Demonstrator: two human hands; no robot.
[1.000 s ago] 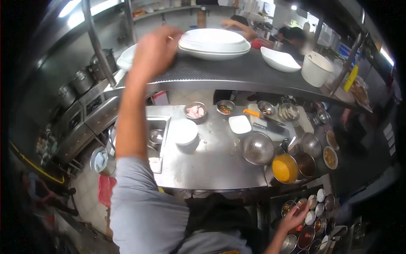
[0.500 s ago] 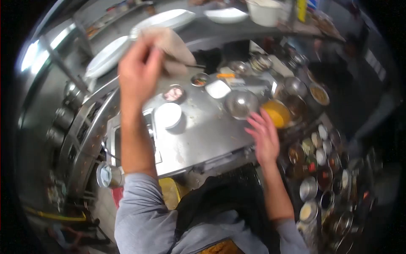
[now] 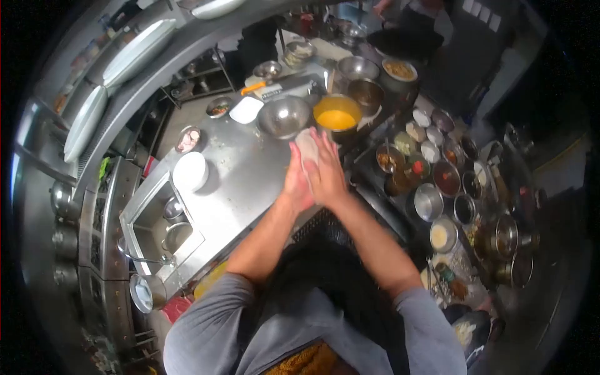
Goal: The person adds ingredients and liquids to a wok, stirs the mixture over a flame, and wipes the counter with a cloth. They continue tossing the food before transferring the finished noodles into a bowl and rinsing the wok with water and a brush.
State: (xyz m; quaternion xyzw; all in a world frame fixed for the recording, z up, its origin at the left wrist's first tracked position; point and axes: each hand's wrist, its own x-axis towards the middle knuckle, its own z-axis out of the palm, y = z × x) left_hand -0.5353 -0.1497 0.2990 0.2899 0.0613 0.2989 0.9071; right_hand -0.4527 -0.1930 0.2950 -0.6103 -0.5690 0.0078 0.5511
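Note:
My left hand point(image 3: 298, 182) and my right hand point(image 3: 327, 175) are together above the front edge of the steel counter point(image 3: 240, 178). Between them they press a pale folded cloth point(image 3: 307, 147), whose top shows between the fingers. Just beyond the hands are an empty steel bowl point(image 3: 284, 117) and a pot of yellow liquid point(image 3: 337, 114). A white square dish point(image 3: 246, 109) lies to the left of the bowl.
A white round container point(image 3: 190, 172) stands beside the sink point(image 3: 150, 234) on the left. Several small bowls of ingredients, one holding red sauce point(image 3: 446, 177), crowd the right side. A person point(image 3: 426, 15) is at the top right. White plates point(image 3: 139, 51) sit on the upper shelf.
My left hand has come down from the shelf with the cloth and met my right hand, which now also presses on it. The view has turned toward the right.

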